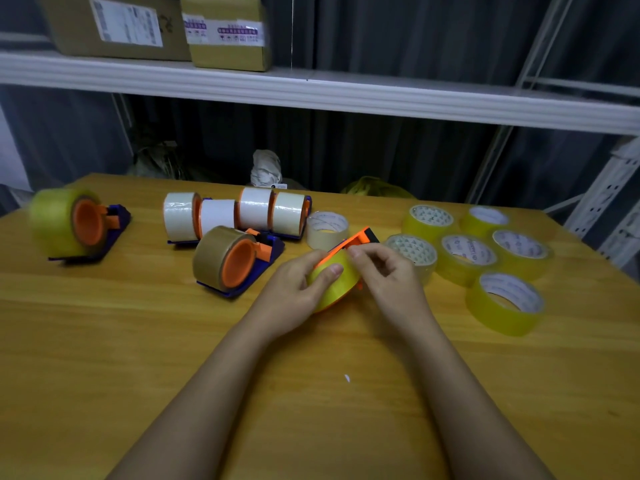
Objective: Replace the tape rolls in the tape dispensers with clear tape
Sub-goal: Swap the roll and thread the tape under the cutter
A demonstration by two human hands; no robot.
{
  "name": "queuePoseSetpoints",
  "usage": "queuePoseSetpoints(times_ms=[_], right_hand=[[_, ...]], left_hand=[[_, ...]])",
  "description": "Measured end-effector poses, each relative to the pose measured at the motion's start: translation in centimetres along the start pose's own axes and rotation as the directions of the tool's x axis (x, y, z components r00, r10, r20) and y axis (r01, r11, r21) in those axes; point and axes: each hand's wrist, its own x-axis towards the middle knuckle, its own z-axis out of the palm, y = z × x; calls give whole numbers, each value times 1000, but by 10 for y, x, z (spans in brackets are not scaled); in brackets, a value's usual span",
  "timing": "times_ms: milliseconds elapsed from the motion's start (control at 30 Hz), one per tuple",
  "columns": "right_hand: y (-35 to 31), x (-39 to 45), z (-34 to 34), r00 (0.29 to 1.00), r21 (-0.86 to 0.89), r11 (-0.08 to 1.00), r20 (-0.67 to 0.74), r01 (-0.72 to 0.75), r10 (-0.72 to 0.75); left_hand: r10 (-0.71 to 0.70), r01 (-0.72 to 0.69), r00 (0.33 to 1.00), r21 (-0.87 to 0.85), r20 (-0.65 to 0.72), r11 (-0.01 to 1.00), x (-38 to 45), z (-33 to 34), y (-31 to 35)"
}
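The left hand [294, 289] is gripping a yellowish clear tape roll [334, 280] seated in an orange dispenser [362, 239], thumb lying across the roll. The right hand [388, 271] is pinching at the roll's top edge. Spare clear rolls [464, 256] are lying just right of that hand, loaded dispensers [235, 261] to the left of the left hand.

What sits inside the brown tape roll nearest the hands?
An orange hub fills the core of the brown tape roll, mounted on a blue dispenser base. The roll's far side and the base beneath are hidden.

Box labels [126, 24], tape-core [467, 252] print present; nothing legible.
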Motion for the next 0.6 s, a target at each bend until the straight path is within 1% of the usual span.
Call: queuePoseSetpoints(times_ms=[100,167,233,300,400,533,600], right_hand=[[3,0,0,994,-132,986,-16,103,-106],[4,0,0,985,-176,971,-29,160,-168],[5,0,0,979,-202,962,-56,184,-199],[6,-1,1,978,-205,962,-73,179,-198],[6,-1,3,983,-159,974,-66,161,-174],[0,-3,3,984,-144,974,-13,175,-179],[-2,-2,0,987,-110,981,28,158,-156]], left_hand=[[7,-7,1000,-3,1,1000,0,0,0],[-2,2,1000,-11,-3,1000,-1,0,0],[-5,5,1000,-3,-3,1000,-1,0,0],[-10,10,1000,-1,3,1000,-1,0,1],[-5,5,1000,10,7,1000,-2,0,2],[12,-11,1000,33,-9,999,-2,-1,-1],[16,-16,1000,29,-1,999,-2,0,-2]])
